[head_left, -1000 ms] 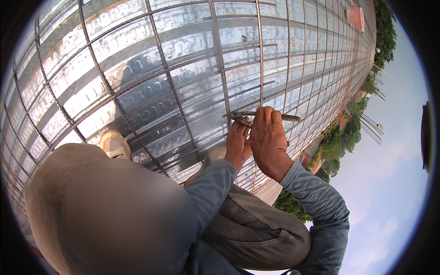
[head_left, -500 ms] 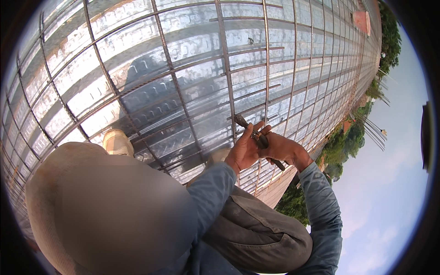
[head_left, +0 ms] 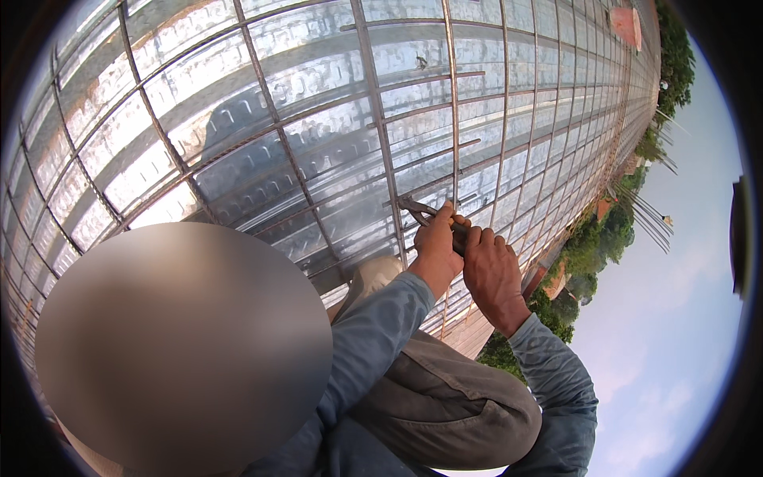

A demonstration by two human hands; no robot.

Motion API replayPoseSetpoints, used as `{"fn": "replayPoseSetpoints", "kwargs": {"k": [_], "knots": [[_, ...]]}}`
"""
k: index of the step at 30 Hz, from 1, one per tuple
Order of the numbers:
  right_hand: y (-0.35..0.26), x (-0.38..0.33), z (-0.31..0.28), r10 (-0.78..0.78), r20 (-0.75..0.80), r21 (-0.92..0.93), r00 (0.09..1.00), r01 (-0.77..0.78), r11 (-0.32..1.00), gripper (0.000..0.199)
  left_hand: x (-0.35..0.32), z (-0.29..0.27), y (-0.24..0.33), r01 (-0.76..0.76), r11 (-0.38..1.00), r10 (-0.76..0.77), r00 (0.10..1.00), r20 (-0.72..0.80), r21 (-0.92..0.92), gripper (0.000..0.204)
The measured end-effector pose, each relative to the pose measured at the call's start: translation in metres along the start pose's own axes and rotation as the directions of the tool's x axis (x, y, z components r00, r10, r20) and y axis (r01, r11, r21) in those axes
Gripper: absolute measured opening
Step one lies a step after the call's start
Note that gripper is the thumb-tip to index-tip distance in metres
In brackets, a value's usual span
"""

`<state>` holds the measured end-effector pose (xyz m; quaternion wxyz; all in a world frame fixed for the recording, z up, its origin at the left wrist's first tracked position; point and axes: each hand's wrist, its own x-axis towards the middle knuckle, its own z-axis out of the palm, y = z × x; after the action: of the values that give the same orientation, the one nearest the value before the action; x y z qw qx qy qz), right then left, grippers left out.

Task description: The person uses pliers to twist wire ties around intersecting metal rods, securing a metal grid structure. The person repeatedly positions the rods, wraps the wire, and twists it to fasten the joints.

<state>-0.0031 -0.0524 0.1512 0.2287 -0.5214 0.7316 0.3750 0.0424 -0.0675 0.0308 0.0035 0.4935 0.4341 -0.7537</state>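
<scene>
Both of my hands are closed on a pair of dark pincers point(head_left: 419, 209), whose jaws point up and left against an upright steel bar point(head_left: 381, 143) of the rebar mesh. My left hand point(head_left: 437, 253) grips the handles nearer the jaws. Just to its right, my right hand point(head_left: 494, 274) wraps round the handle end, its back toward view. The fingers cover most of the handles. Whether a tie wire sits in the jaws is too small to tell.
Rebar mesh spreads over shiny ribbed metal decking point(head_left: 334, 159). My bent knee point(head_left: 477, 397) is below the hands, a shoe point(head_left: 373, 278) beside them. A blurred round shape point(head_left: 183, 350) fills the lower left. A reddish bucket-like object point(head_left: 625, 29) stands far off; loose bars point(head_left: 648, 211) jut out beyond the edge.
The pincers' jaws have shifted slightly left onto the bar. My right hand has turned and closed over the handle end, which stuck out below before. The blurred shape has moved lower.
</scene>
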Motion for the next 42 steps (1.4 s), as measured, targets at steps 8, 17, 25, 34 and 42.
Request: {"fn": "replayPoseSetpoints", "kwargs": {"k": [8, 17, 25, 34, 42], "knots": [[0.053, 0.015, 0.070, -0.084, -0.020, 0.147, 0.996, 0.086, 0.985, 0.014, 0.033, 0.007, -0.029, -0.253, 0.967, 0.253, 0.967, -0.041, 0.001, 0.023], [0.042, 0.003, 0.056, -0.160, 0.498, 0.636, 0.852, -0.233, 0.735, 0.019, -0.011, -0.030, 0.008, -0.030, 0.995, -0.007, 0.934, 0.356, 0.098, 0.035], [0.014, 0.011, -0.019, 0.036, 0.511, 0.489, 0.859, -0.325, 0.810, 0.023, 0.020, -0.031, 0.006, -0.065, 0.997, 0.049, 0.928, 0.369, 0.031, 0.028], [0.056, 0.025, 0.035, -0.052, 0.088, 0.117, 0.995, 0.041, 0.992, 0.010, 0.050, 0.015, -0.018, -0.212, 0.969, 0.216, 0.976, 0.023, -0.127, 0.025], [0.055, 0.036, 0.014, -0.067, 0.242, 0.189, 0.968, 0.020, 0.982, 0.011, 0.052, -0.001, -0.010, -0.149, 0.979, 0.180, 0.952, 0.249, -0.140, 0.025]]}}
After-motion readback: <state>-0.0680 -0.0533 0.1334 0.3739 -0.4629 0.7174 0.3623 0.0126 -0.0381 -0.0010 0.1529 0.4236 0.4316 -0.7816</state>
